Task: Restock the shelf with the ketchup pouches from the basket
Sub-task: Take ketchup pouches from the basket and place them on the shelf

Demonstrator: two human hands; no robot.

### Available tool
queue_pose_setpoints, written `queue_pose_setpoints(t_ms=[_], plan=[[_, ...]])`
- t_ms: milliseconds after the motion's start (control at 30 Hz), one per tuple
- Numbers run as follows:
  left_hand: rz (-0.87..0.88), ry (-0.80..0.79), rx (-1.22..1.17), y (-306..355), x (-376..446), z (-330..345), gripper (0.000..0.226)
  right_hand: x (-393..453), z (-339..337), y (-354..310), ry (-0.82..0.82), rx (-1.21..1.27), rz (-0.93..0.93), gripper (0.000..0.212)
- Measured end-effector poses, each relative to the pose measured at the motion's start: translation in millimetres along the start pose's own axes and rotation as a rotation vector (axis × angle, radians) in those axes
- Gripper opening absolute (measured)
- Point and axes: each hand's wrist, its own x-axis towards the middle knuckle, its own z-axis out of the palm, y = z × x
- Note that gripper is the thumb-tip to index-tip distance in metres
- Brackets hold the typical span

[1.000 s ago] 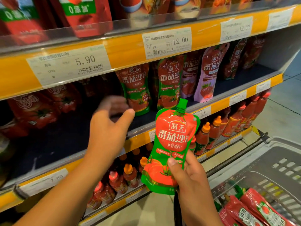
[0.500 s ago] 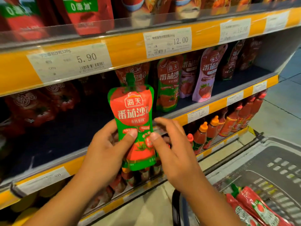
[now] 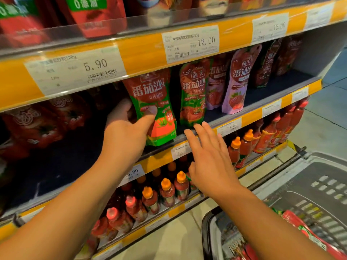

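A red and green ketchup pouch (image 3: 150,102) stands upright at the front of the middle shelf (image 3: 249,117), its top hidden behind the price rail above. My left hand (image 3: 127,132) is shut on its lower left side, thumb across the front. A like pouch (image 3: 193,94) stands just to its right. My right hand (image 3: 208,158) hovers open in front of the shelf edge, fingers spread, holding nothing. The grey basket (image 3: 309,184) sits at the lower right with more red pouches (image 3: 308,235) lying in it.
Purple and dark pouches (image 3: 238,81) fill the right of the middle shelf. Red pouches (image 3: 37,124) lie at its left, with dark bare shelf between. Bottles with orange caps (image 3: 167,192) line the lower shelf. Yellow price rails edge every shelf. Grey floor lies at the right.
The pouch has gone from both hands in front of the shelf up onto the middle shelf. My right hand has let go and opened; my left hand still holds the pouch.
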Motion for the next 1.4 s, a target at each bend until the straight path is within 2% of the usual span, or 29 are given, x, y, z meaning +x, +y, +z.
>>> queue_pose_setpoints(t_ms=[333,433,600,800,1100,1400], plan=[[0.0,0.034,0.173,-21.0,7.7,9.1,0.013,-2.2,-0.3,0.5,0.01,0.065,-0.007,0.096],[-0.056,-0.017,0.265,-17.8,5.1,3.7,0.024,-3.3,0.2,1.1,0.025,0.079,-0.009,0.096],[-0.102,-0.11,0.624,-18.3,-2.7,1.2,0.044,-3.8,0.3,2.1,0.041,0.099,-0.015,0.096],[-0.052,-0.089,0.445,-30.8,12.4,13.7,0.052,-4.0,0.9,1.0,0.051,0.11,-0.013,0.097],[-0.032,-0.025,0.543,-37.0,13.8,12.3,0.04,-5.1,-1.9,2.6,0.029,0.112,-0.015,0.098],[-0.057,-0.019,0.591,-28.0,13.1,21.3,0.04,-5.3,-0.6,3.8,0.02,0.11,-0.012,0.098]])
